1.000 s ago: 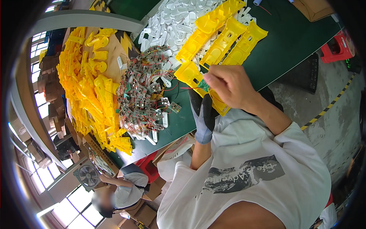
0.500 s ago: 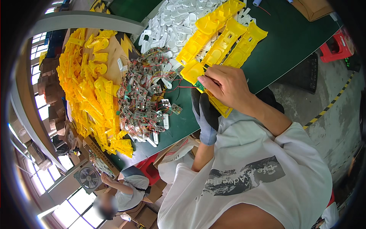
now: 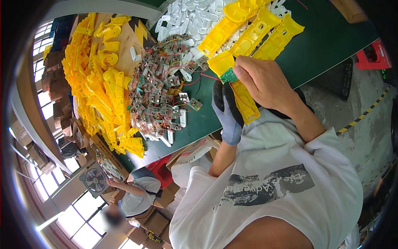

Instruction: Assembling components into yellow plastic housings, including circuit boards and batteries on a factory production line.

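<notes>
My left hand (image 3: 228,111), in a grey and black work glove, is closed round a long yellow plastic shell (image 3: 248,108) held slantwise near the table's front edge. On the shell's middle a small green circuit board (image 3: 228,76) shows, with red wires (image 3: 210,76) running off to the left. Bare and curled, my right hand (image 3: 265,82) is closed at the board's right edge, its thumb against it. The tips of its other fingers are hidden. Beyond it, several similar yellow shells (image 3: 278,38) lie side by side, inner face up.
Left of my hands is a heap of wired metal-and-board assemblies (image 3: 155,89). Farther left rises a large pile of yellow parts (image 3: 97,91). White plastic pieces (image 3: 188,18) cover the back of the green table (image 3: 321,52). Another person (image 3: 141,193) sits at lower left.
The view has shifted, so the piles sit higher in it. The right thumb has drawn back from over the circuit board, leaving more of its green face showing. The left hand still holds the shell.
</notes>
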`<action>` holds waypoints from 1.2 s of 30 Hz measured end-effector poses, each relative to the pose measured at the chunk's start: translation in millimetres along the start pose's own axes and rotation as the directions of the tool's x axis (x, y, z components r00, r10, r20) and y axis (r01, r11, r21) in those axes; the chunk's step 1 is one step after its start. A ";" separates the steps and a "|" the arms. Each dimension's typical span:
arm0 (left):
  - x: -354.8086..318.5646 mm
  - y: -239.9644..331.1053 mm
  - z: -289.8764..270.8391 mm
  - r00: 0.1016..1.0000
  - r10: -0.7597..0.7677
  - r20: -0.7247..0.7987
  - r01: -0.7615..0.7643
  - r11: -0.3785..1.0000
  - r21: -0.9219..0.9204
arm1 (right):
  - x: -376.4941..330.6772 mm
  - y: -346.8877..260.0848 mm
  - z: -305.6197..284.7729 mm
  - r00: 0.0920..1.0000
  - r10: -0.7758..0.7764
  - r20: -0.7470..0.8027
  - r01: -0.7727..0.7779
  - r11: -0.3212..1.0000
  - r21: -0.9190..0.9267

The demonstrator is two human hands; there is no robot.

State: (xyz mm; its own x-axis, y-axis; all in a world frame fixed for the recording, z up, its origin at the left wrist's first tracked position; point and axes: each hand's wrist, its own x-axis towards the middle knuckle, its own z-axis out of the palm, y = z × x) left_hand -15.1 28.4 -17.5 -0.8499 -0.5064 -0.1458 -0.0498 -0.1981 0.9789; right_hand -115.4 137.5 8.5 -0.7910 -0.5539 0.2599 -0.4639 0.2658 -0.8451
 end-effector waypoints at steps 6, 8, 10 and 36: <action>-0.2 -1.9 -1.7 0.999 0.036 0.031 -0.032 0.991 -0.129 | 0.7 2.3 -3.4 0.996 -0.062 0.060 0.064 0.998 -0.024; 1.0 -7.6 -4.6 0.980 0.200 0.020 -0.199 0.960 0.198 | -0.1 0.4 0.4 0.995 -0.080 0.052 0.081 0.996 -0.020; 0.4 -10.1 -8.3 0.988 0.152 -0.011 -0.149 0.978 0.148 | -0.3 -0.9 3.8 0.998 -0.034 0.051 0.036 0.999 -0.020; -4.1 -8.8 -3.9 0.989 -0.028 -0.144 0.019 0.998 -0.062 | -11.9 -4.4 13.1 0.990 0.142 0.020 -0.143 0.957 0.254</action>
State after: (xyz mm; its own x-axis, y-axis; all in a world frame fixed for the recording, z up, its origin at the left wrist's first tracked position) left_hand -9.2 29.0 -26.1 -0.7640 -0.6161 -0.1918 -0.0331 -0.2594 0.9652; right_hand -98.7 132.6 3.1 -0.8407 -0.5263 0.1274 -0.2294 0.1330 -0.9642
